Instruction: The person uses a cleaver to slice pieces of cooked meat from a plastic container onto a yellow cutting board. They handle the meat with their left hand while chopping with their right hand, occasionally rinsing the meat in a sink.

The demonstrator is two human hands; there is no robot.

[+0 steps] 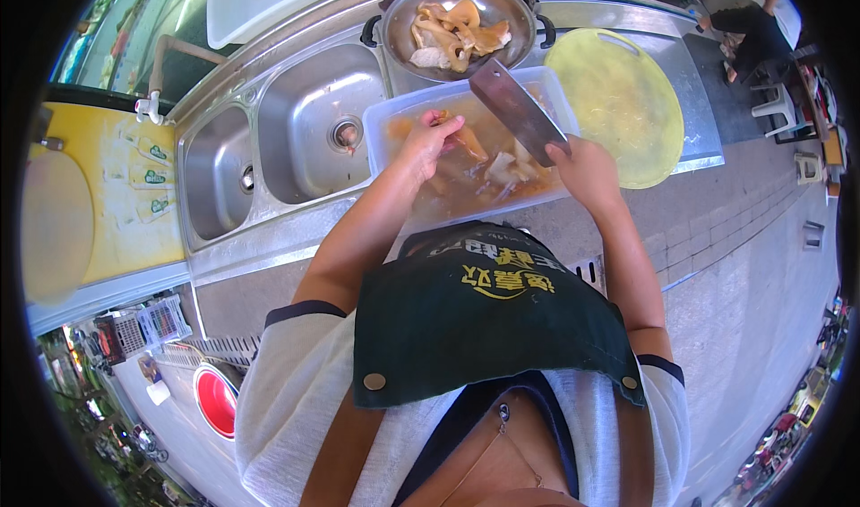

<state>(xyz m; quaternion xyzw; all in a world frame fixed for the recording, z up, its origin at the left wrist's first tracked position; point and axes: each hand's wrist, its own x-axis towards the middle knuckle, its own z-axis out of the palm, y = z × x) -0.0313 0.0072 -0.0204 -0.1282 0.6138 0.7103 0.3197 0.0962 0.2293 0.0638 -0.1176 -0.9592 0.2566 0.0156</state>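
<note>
My left hand (433, 145) is closed on a piece of orange-brown meat (470, 143), over a translucent plastic tub (568, 107). The tub holds cloudy brownish liquid with more pale pieces (507, 169) in it. In my right hand (586, 171) is the handle end of a cleaver (517, 110), its broad dark blade slanting up and left over the tub's right part. Behind the tub stands a two-handled steel wok (396, 43) with large tan and whitish pieces (460, 30) in it.
A double steel sink (295, 124) lies left of the tub, with scraps at its larger drain. A round yellow-green cutting board (615, 110) lies to the right on the steel counter. A white tap (151, 108) is at the left. A person (752, 26) in dark clothes is far right.
</note>
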